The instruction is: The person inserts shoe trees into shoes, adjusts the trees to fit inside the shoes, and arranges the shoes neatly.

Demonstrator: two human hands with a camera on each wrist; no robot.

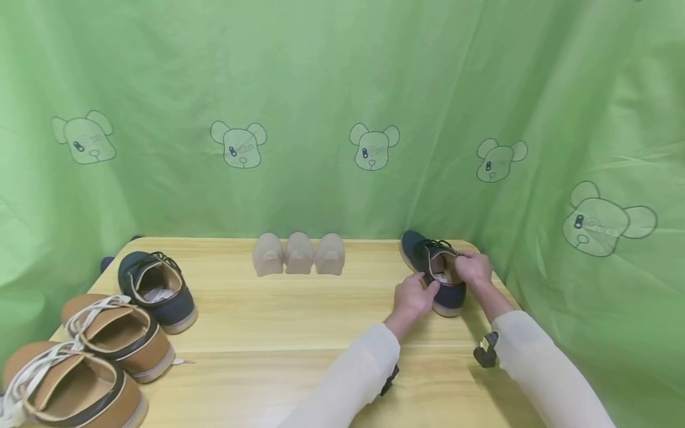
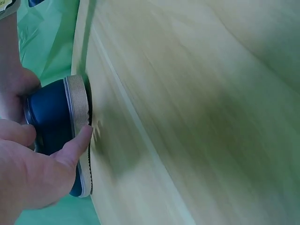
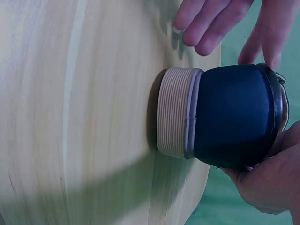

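A navy shoe (image 1: 448, 295) with black laces and a pale ridged sole stands at the far right of the table, toe to the back. On its left side my left hand (image 1: 413, 297) pinches the collar near the heel, with other fingers spread beside the sole. My right hand (image 1: 473, 268) grips the collar from the right. In the right wrist view the heel (image 3: 234, 117) lies between the two hands, its sole down by the tabletop. White paper shows inside the shoe. Within the left wrist view, one left finger (image 2: 77, 145) reaches along the sole edge.
Another navy shoe (image 1: 184, 306) stands at the left of the wooden table (image 1: 257, 333). Two brown shoes (image 1: 155, 351) with white laces sit nearer on that side. Three beige moulded pieces (image 1: 299, 252) line the back edge. A green curtain (image 1: 310, 71) surrounds the table.
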